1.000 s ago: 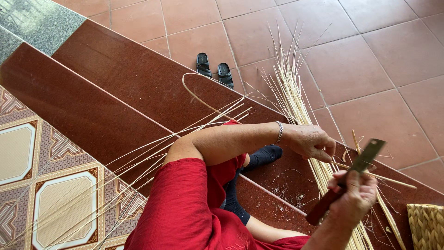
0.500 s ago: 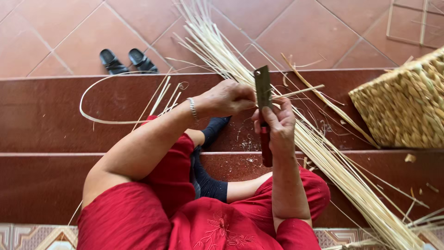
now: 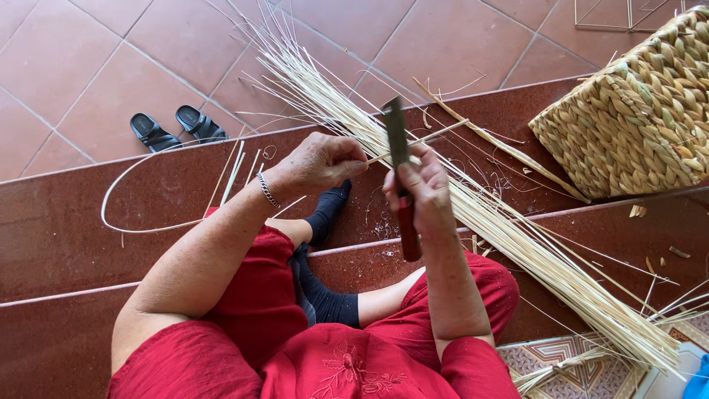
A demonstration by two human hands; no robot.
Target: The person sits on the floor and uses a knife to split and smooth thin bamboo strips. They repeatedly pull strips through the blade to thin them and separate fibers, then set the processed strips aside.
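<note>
At three o'clock the woven basket (image 3: pixel 635 111) runs off the frame edge. The right hand (image 3: pixel 417 188) hides the knife (image 3: pixel 399 148) where handle meets blade.

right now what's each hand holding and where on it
Right hand grips a knife by its reddish handle. Left hand pinches a thin cane strip near its end.
</note>
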